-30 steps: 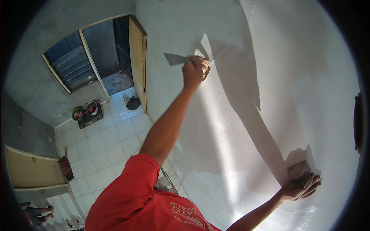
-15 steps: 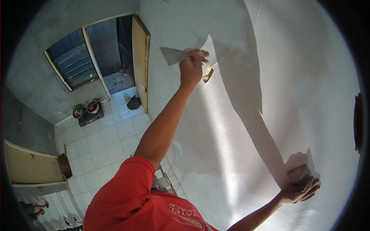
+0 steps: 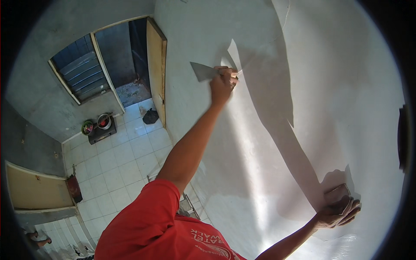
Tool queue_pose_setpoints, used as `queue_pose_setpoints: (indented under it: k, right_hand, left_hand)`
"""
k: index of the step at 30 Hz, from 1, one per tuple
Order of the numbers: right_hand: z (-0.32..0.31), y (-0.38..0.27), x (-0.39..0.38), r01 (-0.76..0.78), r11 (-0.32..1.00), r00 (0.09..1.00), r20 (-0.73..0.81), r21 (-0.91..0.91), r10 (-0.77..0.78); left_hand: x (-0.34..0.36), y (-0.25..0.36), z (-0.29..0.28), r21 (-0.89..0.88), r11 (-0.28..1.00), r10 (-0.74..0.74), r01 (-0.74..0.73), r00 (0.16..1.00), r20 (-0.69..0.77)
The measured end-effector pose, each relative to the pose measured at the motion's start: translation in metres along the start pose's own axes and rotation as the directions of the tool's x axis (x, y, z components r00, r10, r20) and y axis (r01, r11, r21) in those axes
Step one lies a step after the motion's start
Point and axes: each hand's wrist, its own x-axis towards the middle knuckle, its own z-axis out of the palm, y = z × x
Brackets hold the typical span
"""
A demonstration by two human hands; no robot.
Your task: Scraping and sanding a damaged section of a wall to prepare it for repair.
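My left hand is closed on a putty knife, its wide grey blade sticking out leftward. The hand is at the upper middle of the pale wall, over a broken patch that it mostly hides; whether it touches is unclear. Low on the right, my right hand has its fingers curved round a flat, dark-edged rectangular plate beside the wall, which carries the hand's shadow. A thin crack runs down the upper part of the wall.
On the left, an open door stands beside a louvred window. On the tiled floor are buckets on a dark stand, a black bag and a metal frame. Another person's feet show at lower left.
My left hand and the putty knife have moved down and right since half a second ago, covering the broken patch that showed then. My right hand stays in place.
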Motion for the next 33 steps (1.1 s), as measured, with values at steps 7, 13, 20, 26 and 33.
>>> queue_pose_setpoints:
  k: [7,13,20,26,33]
  right_hand:
    - [0.001,0.002,-0.005,-0.024,1.000,1.000,0.010,-0.006,0.024]
    - [0.001,0.001,-0.002,-0.037,0.999,0.999,0.010,-0.034,0.037]
    - [0.000,-0.002,0.000,0.002,0.999,0.999,-0.047,0.043,0.000]
    - [0.001,0.001,-0.002,0.004,1.000,1.000,-0.019,-0.002,-0.004]
    - [-0.001,0.002,-0.003,-0.036,0.999,0.999,0.032,-0.020,0.036]
  left_hand:
    - [0.004,-0.002,-0.004,-0.303,0.953,-0.073,0.021,0.984,-0.161]
    - [0.012,-0.004,0.003,-0.177,0.980,-0.082,0.091,0.995,0.057]
    - [0.005,0.015,0.000,-0.229,0.966,0.070,-0.119,0.975,-0.212]
    - [0.007,0.003,-0.001,-0.381,0.917,0.092,-0.116,0.992,-0.082]
    - [0.001,0.009,0.007,-0.221,0.972,-0.076,0.076,0.997,0.010]
